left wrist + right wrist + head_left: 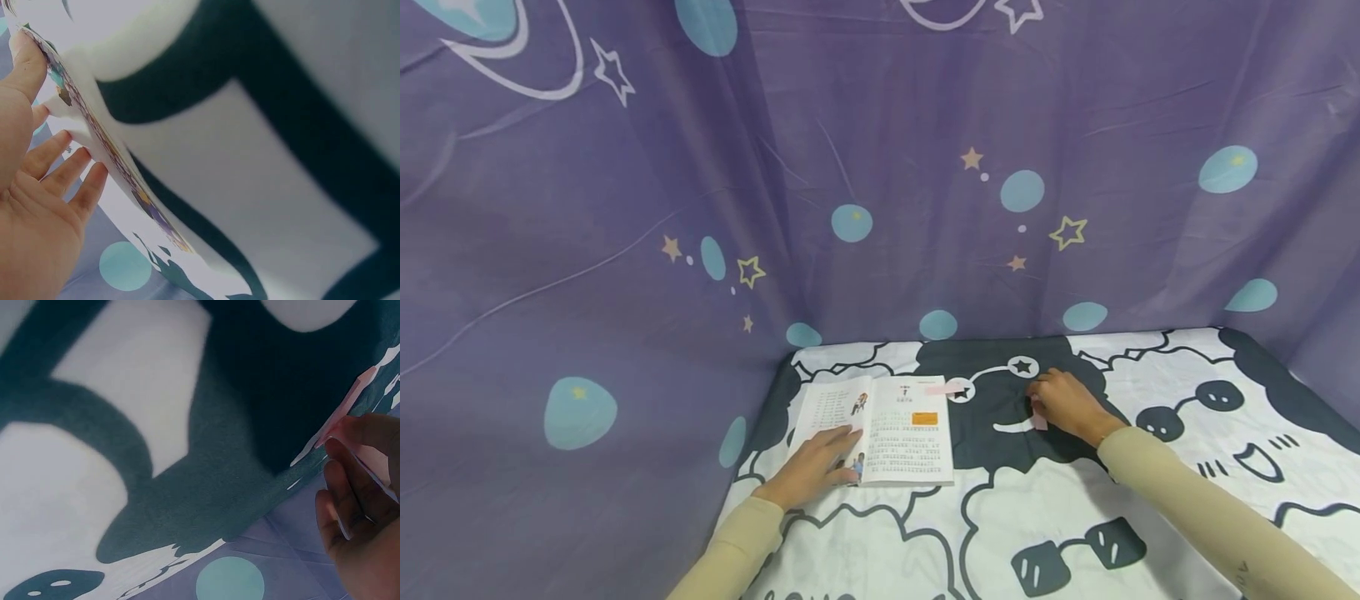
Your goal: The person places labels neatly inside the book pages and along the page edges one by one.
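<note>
Right hand [369,503] pinching pink slip [347,404], dark-and-white cloth [219,469], purple fabric [294,550], teal dot [230,584]

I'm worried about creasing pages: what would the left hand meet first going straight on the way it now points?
The left hand would likely meet the open book's right-hand page first, though its height above the paper is unclear.

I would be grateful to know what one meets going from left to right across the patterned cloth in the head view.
Left hand, open book's right page, right hand pinching a pink slip, round printed sunglasses.
</note>
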### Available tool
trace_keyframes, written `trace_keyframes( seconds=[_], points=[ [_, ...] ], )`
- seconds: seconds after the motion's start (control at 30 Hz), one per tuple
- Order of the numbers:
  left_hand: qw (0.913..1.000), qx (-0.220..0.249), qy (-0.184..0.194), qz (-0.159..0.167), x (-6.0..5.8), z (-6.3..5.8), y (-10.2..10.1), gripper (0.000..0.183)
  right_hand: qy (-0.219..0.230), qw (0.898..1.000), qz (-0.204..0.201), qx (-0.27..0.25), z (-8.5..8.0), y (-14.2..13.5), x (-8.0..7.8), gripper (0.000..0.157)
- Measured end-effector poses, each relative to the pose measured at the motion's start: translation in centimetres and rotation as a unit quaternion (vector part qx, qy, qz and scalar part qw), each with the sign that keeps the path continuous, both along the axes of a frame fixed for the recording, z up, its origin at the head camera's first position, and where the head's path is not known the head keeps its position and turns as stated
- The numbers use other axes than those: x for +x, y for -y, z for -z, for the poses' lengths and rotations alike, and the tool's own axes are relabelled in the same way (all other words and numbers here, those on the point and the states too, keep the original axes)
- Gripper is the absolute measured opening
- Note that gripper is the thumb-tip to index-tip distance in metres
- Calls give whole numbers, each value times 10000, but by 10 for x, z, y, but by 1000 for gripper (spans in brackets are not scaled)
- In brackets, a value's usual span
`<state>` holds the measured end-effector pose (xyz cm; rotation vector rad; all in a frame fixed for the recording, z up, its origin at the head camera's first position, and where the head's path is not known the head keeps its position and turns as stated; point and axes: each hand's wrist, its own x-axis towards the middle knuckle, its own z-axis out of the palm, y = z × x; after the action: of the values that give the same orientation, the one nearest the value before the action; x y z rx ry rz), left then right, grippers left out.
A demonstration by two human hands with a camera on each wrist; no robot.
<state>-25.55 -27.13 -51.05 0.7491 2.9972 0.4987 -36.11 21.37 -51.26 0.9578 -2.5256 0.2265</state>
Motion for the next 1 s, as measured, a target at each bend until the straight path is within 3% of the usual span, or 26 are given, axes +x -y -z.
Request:
trace_keyframes(
  seconds=[0.53, 1.0],
  points=[
    [10000, -48, -2, 57, 0, 0, -1, 76, -218, 9981, 500, 297, -5, 12, 3, 16],
    [10000, 13, -49, 47, 1, -1, -1, 75, -335, 9964, 622, 465, -6, 12, -2, 12]
  ],
)
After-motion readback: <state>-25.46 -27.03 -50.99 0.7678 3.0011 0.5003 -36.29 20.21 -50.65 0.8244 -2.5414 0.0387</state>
